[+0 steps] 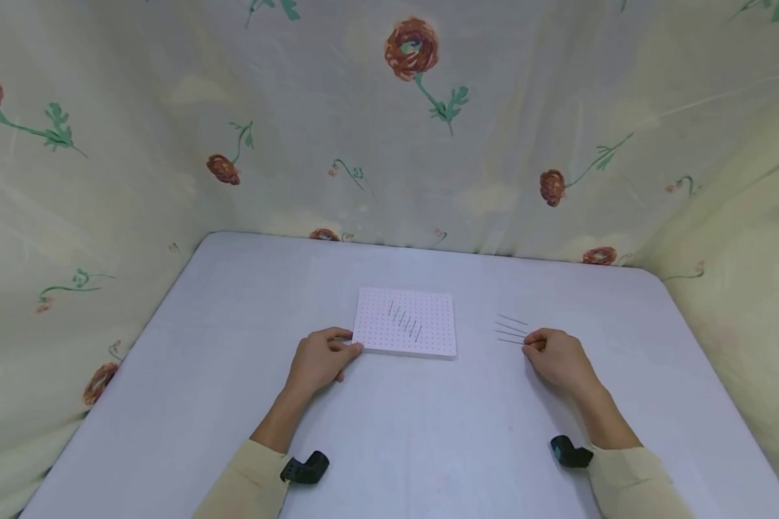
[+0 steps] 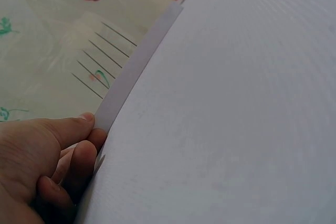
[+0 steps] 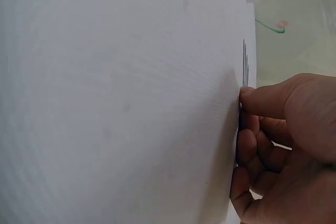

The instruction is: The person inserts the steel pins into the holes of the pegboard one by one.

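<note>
A white pegboard (image 1: 437, 317) lies on the table, with several thin dark metal rods (image 1: 405, 322) standing upright in a slanting row of its holes. My left hand (image 1: 320, 358) pinches the board's near left corner, thumb at the front and index finger along the left side. In the left wrist view the upright rods (image 2: 105, 61) rise above the board's edge (image 2: 134, 72). Right of the board, several loose rods (image 1: 511, 326) lie side by side on the table. There my right hand (image 1: 560, 360) pinches the right end of the nearest rod (image 1: 509, 341) between thumb and index finger.
The white tabletop (image 1: 402, 432) runs back to a hanging cloth (image 1: 493, 94) printed with flowers, which also encloses both sides. Each wrist wears a black camera mount, the left one (image 1: 305, 468) and the right one (image 1: 571, 453), over light sleeves.
</note>
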The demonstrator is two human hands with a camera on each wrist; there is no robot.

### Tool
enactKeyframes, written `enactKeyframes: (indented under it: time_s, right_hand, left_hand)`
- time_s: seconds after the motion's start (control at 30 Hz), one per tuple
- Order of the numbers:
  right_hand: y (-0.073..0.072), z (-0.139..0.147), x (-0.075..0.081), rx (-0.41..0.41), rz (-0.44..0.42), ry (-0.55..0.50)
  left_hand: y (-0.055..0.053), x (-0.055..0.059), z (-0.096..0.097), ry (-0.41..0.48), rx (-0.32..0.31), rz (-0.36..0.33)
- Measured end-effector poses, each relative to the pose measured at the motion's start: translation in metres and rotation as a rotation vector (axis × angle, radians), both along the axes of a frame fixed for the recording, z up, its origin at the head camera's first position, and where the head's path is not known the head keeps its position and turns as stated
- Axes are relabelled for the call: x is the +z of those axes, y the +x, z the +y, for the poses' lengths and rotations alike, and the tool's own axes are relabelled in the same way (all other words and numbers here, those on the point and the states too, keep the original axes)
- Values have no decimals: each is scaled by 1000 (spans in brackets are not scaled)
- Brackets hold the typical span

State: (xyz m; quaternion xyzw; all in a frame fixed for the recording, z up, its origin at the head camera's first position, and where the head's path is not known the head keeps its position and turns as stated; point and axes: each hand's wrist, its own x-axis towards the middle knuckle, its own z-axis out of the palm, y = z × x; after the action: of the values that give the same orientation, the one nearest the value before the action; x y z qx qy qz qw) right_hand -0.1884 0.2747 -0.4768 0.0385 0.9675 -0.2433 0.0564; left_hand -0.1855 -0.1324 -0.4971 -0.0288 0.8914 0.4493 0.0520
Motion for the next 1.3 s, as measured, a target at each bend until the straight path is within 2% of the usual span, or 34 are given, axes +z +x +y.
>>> enactKeyframes:
  time_s: [0.33, 0.57, 0.67, 0.9, 1.3]
  right_hand:
    - [-4, -2, 7, 55, -61, 39]
    - [-9, -3, 15, 157, -94, 125]
    - [-11, -4, 16, 200, -95, 157]
    - [-15, -5, 12, 287, -41, 217]
    - [-15, -7, 10, 305, -74, 294]
  left_hand:
    - [0, 0, 0, -7, 1, -6]
    - [0, -1, 0, -3, -1, 0]
    - [0, -1, 0, -1, 1, -5]
    - [-1, 0, 0, -5, 9, -2]
    - [0, 0, 1, -5, 17, -8]
